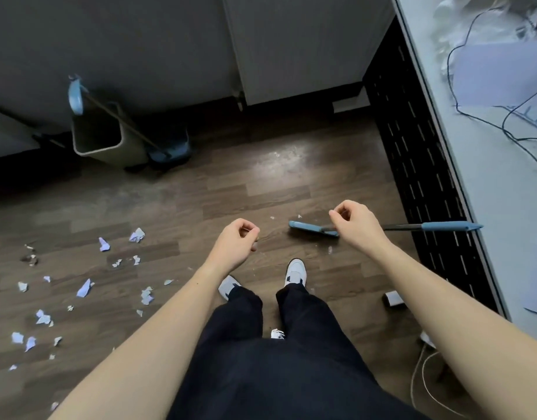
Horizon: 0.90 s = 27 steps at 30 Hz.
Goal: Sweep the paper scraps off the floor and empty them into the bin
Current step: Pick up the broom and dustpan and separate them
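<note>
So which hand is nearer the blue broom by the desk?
Right. The right hand is over the broom, where head meets handle; the left hand is beyond its brush end.

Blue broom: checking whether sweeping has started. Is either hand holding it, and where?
Nothing is held. Left hand and right hand are loosely curled; the blue long-handled broom lies beneath.
</note>
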Motion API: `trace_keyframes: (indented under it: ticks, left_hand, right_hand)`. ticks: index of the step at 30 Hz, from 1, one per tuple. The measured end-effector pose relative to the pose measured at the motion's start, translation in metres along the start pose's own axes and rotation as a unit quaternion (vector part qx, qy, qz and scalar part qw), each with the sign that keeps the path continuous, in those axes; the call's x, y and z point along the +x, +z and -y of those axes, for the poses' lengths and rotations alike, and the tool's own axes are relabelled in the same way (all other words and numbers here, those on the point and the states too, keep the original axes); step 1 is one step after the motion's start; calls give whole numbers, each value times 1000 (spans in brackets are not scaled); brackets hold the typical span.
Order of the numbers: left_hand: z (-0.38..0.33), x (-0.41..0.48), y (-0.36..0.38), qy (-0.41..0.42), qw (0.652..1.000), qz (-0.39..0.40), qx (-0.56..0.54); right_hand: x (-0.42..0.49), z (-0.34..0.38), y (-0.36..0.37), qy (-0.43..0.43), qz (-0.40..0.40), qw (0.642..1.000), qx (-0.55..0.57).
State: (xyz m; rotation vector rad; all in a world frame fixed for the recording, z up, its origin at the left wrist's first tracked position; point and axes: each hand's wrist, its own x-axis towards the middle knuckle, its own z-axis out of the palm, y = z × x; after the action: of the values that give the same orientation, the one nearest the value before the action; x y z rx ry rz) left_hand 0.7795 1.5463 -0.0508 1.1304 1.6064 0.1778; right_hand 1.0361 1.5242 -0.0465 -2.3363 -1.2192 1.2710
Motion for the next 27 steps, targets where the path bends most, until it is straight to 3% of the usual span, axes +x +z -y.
trace_keyframes:
  ticks: [3,5,9,14,17,20,27]
  left_hand:
    - [-9,7,19,-9,1000,8,6]
    - [-11,15,30,-15,1000,19,11]
    - [-8,30,45,-22,999,31,12]
    - [-4,44,55,-27,998,49,25]
    - [0,51,56,-34,997,58,48]
    - [4,58,52,-42,996,57,58]
    - [8,62,41,-55,995,50,61]
  right_hand:
    - [17,-24,-8,-8,18,997,-77]
    - [34,-39,-13,-25,25,979,-202]
    - [69,-71,-26,-40,54,863,-501]
    - [90,-106,-39,27,77,760,-645]
    - [95,-117,-46,76,102,739,-661]
    - [98,-124,-49,104,118,745,-648]
    - [94,-110,-42,15,129,745,-655]
